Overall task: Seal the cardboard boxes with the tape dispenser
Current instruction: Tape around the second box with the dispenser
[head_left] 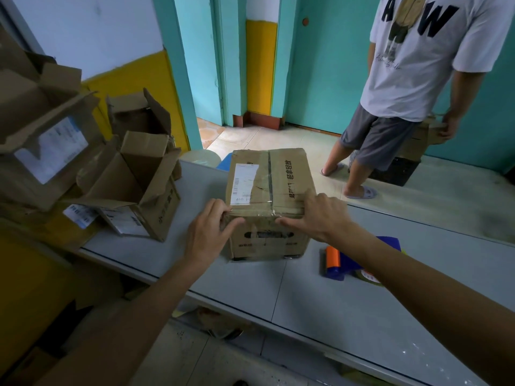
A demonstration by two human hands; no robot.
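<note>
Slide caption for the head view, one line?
Left hand grips a corner of the cardboard box, right hand presses its taped edge; tape dispenser lies on the table.

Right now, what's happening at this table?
A person is handling a closed cardboard box on the grey table. The left hand grips its near left corner while the right hand presses flat on top by the front edge, where clear tape shows. The tape dispenser lies untouched on the table to the right. Opened boxes sit at left; another person stands beyond.
</note>
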